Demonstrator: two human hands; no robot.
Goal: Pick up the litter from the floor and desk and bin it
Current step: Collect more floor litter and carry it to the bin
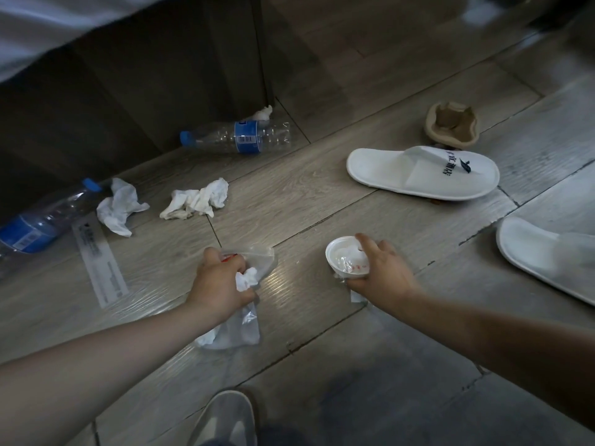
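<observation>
Far left, an empty water bottle [35,225] with a blue label lies on the wood-plank floor [322,194] against a dark wooden panel [128,75], its base cut off by the frame edge. Beside it lie a flat printed clear wrapper [98,262] and a crumpled tissue [119,207], with a second crumpled tissue [196,199] just right of that. Further back, a second empty bottle [238,138] lies on its side, a small tissue wad [264,112] behind it. The left hand [219,281] has its fingers curled round a bunch of clear plastic bags and tissue [244,317]. The right hand [380,268] grips a small white cup [346,257] stuffed with clear film. Beyond it lie a white slipper [421,172] and a crushed brown paper cup [450,127]. A second slipper [547,255] lies at the right edge.
</observation>
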